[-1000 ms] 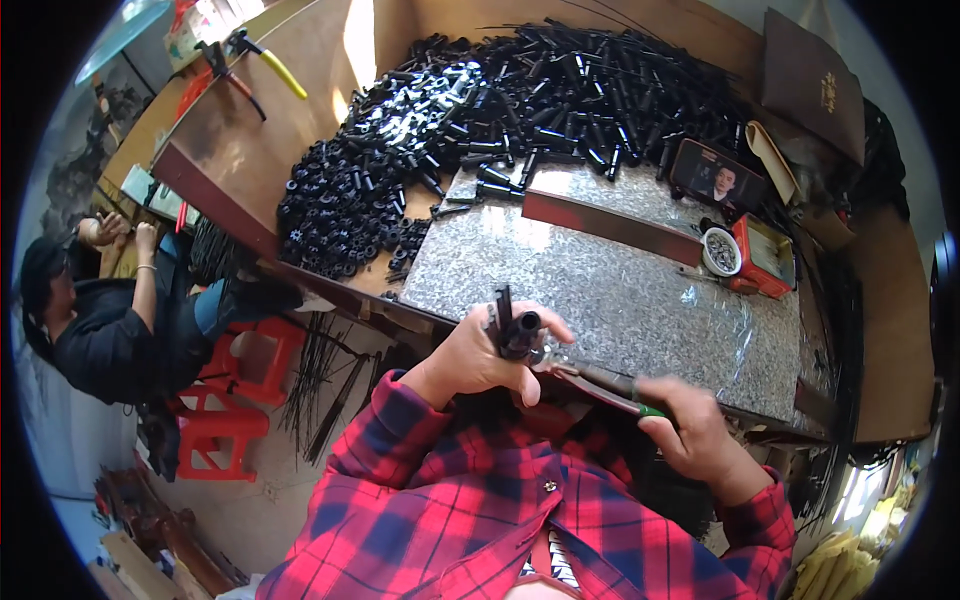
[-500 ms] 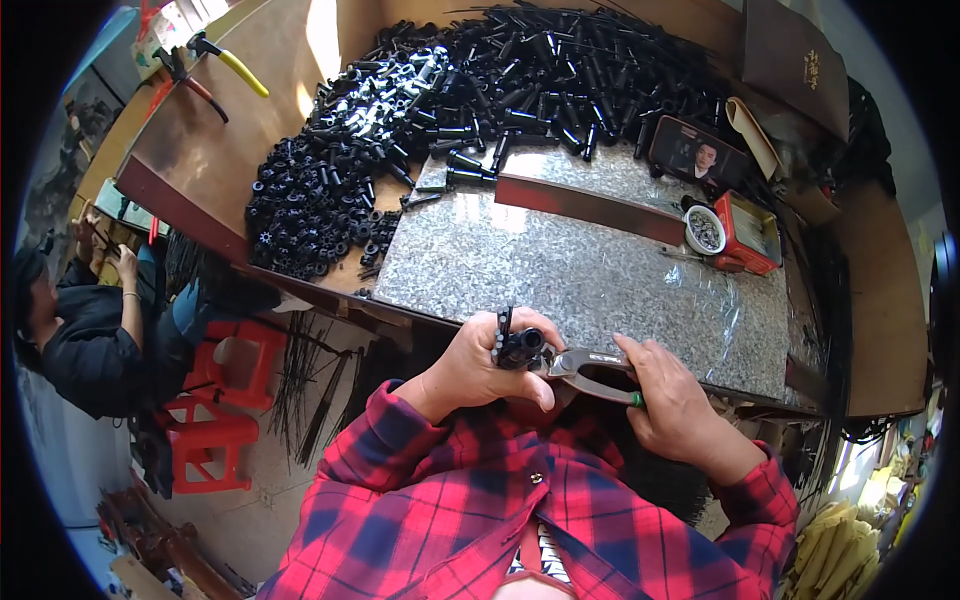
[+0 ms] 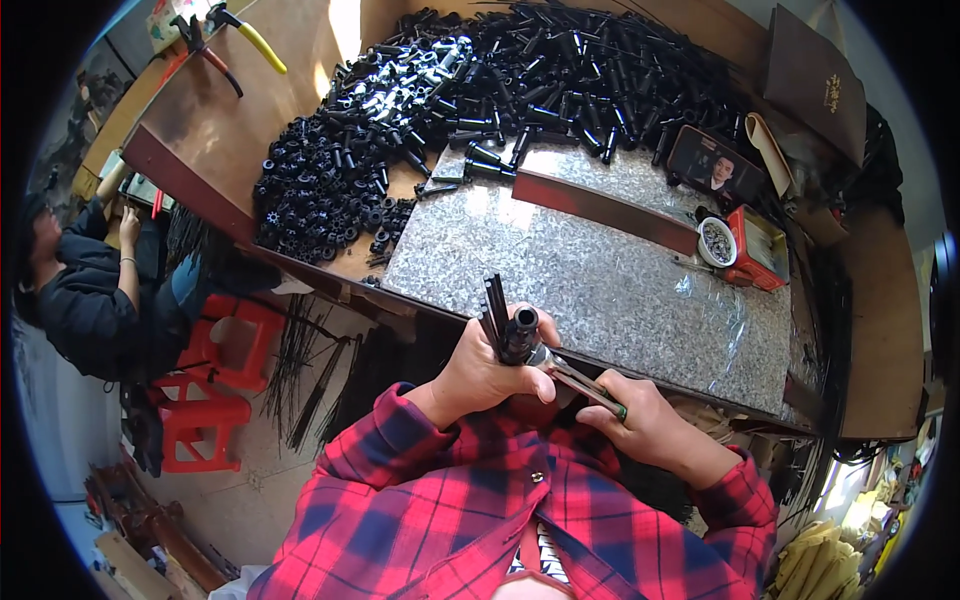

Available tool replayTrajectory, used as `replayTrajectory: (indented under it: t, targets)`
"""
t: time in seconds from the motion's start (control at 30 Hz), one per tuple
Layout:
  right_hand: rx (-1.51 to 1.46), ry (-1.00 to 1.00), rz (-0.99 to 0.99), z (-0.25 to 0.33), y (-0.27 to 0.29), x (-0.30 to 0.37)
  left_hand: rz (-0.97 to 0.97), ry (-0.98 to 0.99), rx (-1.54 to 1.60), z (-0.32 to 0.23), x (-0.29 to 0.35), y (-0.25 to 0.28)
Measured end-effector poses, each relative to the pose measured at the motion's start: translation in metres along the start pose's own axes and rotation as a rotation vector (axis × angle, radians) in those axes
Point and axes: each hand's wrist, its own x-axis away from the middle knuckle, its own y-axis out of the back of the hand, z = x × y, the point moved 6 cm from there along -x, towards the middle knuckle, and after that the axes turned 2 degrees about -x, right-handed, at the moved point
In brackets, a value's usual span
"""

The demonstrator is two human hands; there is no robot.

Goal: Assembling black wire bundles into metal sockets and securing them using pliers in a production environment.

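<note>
Left hand (image 3: 485,375) gripped a black tube (image 3: 518,335) with thin strips, upright, just off the bench's near edge. Right hand (image 3: 640,425) squeezed pliers (image 3: 580,382) whose long axis ran leftward to the tube's base.

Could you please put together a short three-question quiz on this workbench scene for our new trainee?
1. True or false: the left hand holds a black tube part together with a few thin black strips.
2. Which tool does the right hand grip? A) a hammer B) pliers C) a paintbrush
3. Fill in: the big pile of black parts lies at the ___ side of the wooden bench, beyond the speckled stone slab.

Key
1. True
2. B; the tool's nose meets the tube part at the left hand.
3. far
</note>
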Motion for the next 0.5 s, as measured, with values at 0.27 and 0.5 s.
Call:
replayTrajectory:
  t: [0.27, 0.5]
  targets:
    - [0.293, 0.003, -0.170, -0.001, 0.017, 0.003, -0.012, 0.023, 0.055, 0.004, -0.002, 0.007]
    - [0.534, 0.111, -0.615, -0.009, 0.096, 0.010, -0.075, -0.012, 0.024, 0.004, 0.002, 0.019]
